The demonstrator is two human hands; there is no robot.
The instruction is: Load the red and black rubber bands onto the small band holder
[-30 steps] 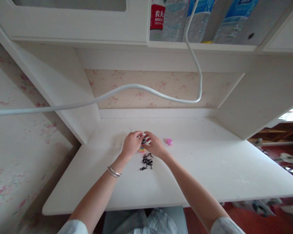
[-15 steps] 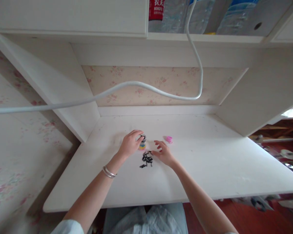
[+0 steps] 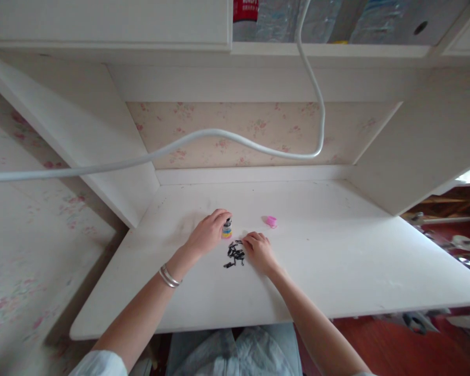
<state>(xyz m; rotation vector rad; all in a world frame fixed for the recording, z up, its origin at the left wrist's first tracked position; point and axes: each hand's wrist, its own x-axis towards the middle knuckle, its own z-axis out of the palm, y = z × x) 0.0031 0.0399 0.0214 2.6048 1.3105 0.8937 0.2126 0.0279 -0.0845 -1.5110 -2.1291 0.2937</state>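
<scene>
My left hand point(image 3: 207, 232) is wrapped round the top of a small clear jar point(image 3: 227, 230), which stands upright on the white desk. Bands of black, blue, yellow and pink show through its wall; my fingers cover part of its mouth. Just in front of the jar lies a loose pile of small black clips point(image 3: 235, 253), which look like hair clips. At the pile's right edge, my right hand point(image 3: 259, 251) has its fingers drawn together, tips down on one black clip point(image 3: 238, 242). Behind that hand rests a pink cap point(image 3: 271, 222), touched by neither hand.
A white cable point(image 3: 219, 134) hangs across the view above the white desk point(image 3: 329, 261). Overhead is a cabinet shelf point(image 3: 329, 50) with bottles. Side panels point(image 3: 419, 130) close the desk in left and right; the front edge is close to my lap.
My right hand's spread fingers have come down and closed at the edge of the clip pile. My left hand stays at the jar, its fingers now further over the top.
</scene>
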